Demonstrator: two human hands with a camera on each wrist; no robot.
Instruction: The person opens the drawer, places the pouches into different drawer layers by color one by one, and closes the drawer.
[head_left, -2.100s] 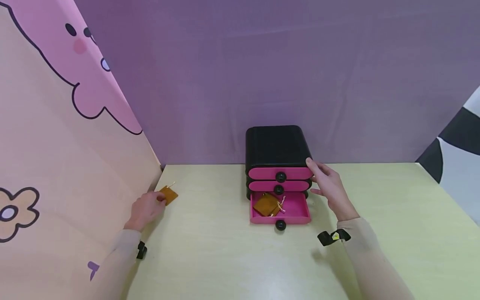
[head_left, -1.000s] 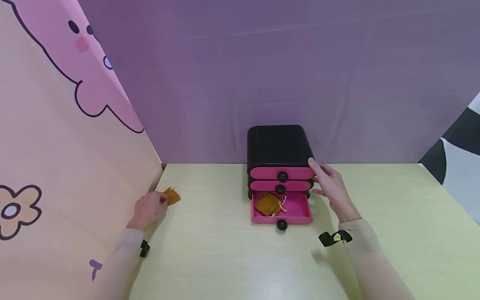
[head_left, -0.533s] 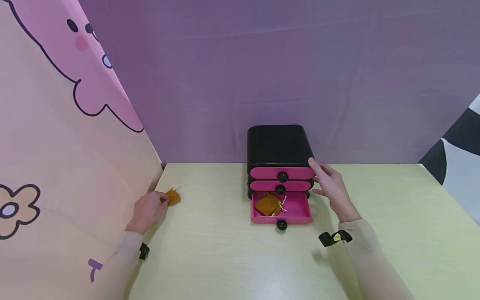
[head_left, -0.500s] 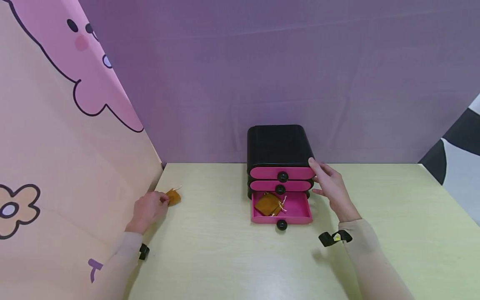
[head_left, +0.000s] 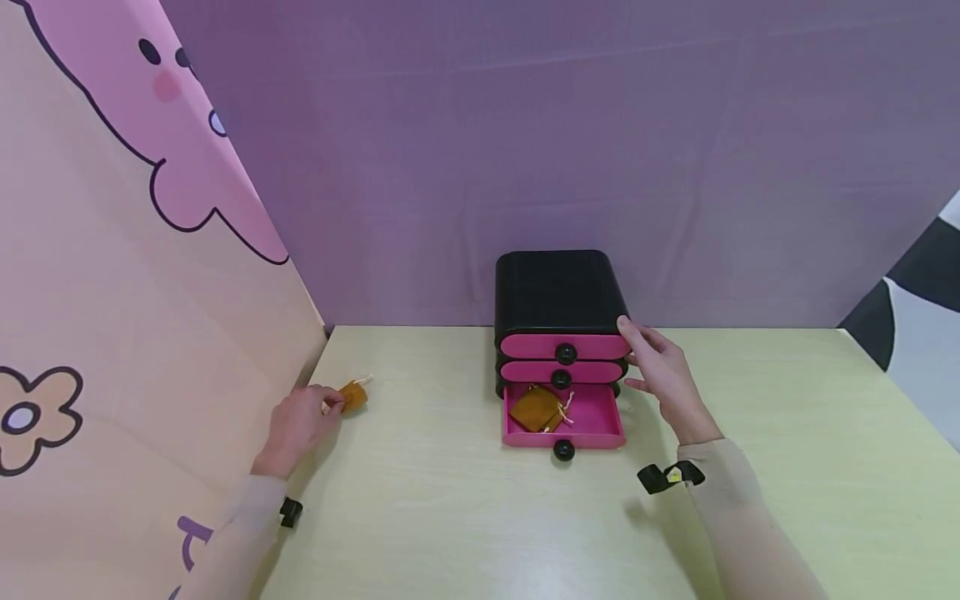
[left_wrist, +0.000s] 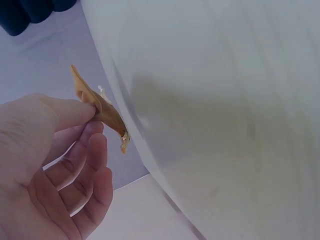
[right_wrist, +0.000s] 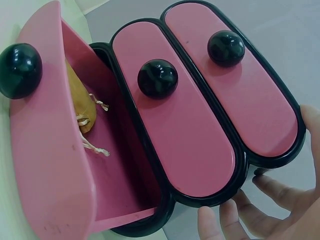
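Note:
My left hand (head_left: pixel 300 425) pinches a small mustard drawstring pouch (head_left: pixel 356 397) between thumb and fingers, near the table's left edge. In the left wrist view the pouch (left_wrist: pixel 107 115) is folded at the thumb, its pale cord hanging out beyond the fingertips. A black cabinet (head_left: pixel 558 287) with pink drawers stands at the back of the table. Its bottom drawer (head_left: pixel 596 417) is pulled out, and mustard pouch fabric (head_left: pixel 534 408) with white cords lies in its left part. My right hand (head_left: pixel 663 379) rests against the cabinet's right side, thumb at the top front corner, fingers loosely extended.
The two upper drawers (right_wrist: pixel 175 125) are closed, each with a round black knob (right_wrist: pixel 158 79). A purple backdrop (head_left: pixel 390 192) rises right behind the cabinet. A patterned panel (head_left: pixel 135 300) borders the pale table (head_left: pixel 435 517) on the left, close by the left forearm.
The left hand has shifted slightly right with the pouch, which has turned and now shows a narrower, more folded shape. The right hand keeps its place at the cabinet; the drawers look unchanged.

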